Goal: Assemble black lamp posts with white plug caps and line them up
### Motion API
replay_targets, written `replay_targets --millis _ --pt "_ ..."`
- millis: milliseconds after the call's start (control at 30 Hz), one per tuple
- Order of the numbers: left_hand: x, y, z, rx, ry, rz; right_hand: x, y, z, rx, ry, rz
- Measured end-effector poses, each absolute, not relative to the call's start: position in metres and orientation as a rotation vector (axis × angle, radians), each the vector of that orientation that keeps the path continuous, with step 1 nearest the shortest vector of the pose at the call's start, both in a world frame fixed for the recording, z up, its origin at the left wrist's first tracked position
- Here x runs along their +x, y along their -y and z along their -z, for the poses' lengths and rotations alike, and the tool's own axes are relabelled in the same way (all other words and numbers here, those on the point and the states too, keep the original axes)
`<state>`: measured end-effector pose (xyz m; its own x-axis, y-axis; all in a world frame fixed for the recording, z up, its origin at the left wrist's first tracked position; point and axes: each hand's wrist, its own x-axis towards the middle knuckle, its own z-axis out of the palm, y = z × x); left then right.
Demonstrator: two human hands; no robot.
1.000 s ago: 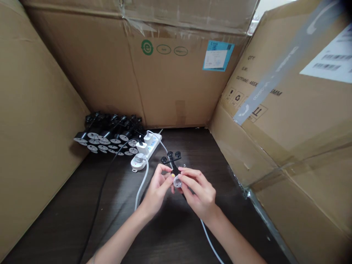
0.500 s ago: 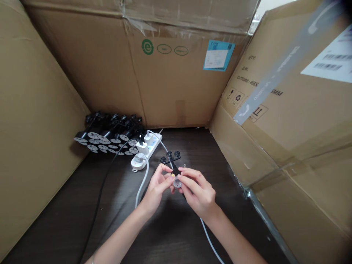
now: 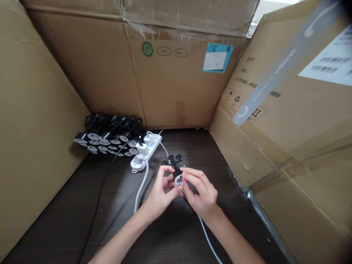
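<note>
Both hands meet over the dark table (image 3: 68, 220) and hold one small black device (image 3: 176, 172) with a round pale face and a three-armed black top. My left hand (image 3: 161, 190) pinches it from the left, thumb under the pale face. My right hand (image 3: 200, 192) grips it from the right with curled fingers. A pile of several like black devices (image 3: 107, 135) with round pale faces lies at the back left. A white power strip (image 3: 145, 152) with white plugs in it lies just behind my hands.
Large cardboard boxes wall the table in at the left (image 3: 33, 121), back (image 3: 165, 73) and right (image 3: 288, 121). A white cable (image 3: 140, 190) runs from the strip toward me, and a black cable (image 3: 96, 205) runs along the table at the left.
My hands have turned the device a little. My left thumb has slid below its pale face, and the three-armed top has swung slightly right. The view has shifted a little.
</note>
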<state>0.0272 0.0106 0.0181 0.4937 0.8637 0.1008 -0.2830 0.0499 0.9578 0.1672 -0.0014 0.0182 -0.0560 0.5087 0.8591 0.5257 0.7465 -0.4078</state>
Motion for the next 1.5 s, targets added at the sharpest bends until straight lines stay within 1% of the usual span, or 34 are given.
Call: replay_targets --millis 300,567,1167,1500 --pt "0.0252 -0.0084 -0.0182 1.467 -0.766 -0.963 0.1667 0.0017 -0.0139 -0.815 1.691 0.060" --pt "0.0240 -0.0080 -0.0128 1.593 -0.794 -0.981 0.1665 0.0011 -0.0128 -0.809 1.687 0.083" --pt "0.0222 -0.0080 -0.0155 1.648 -0.825 -0.933 0.1663 0.0002 -0.0124 -0.786 1.682 0.033" --pt "0.0232 -0.0087 -0.0124 1.531 -0.771 -0.970 0.1669 0.0009 -0.0122 -0.796 1.703 0.020"
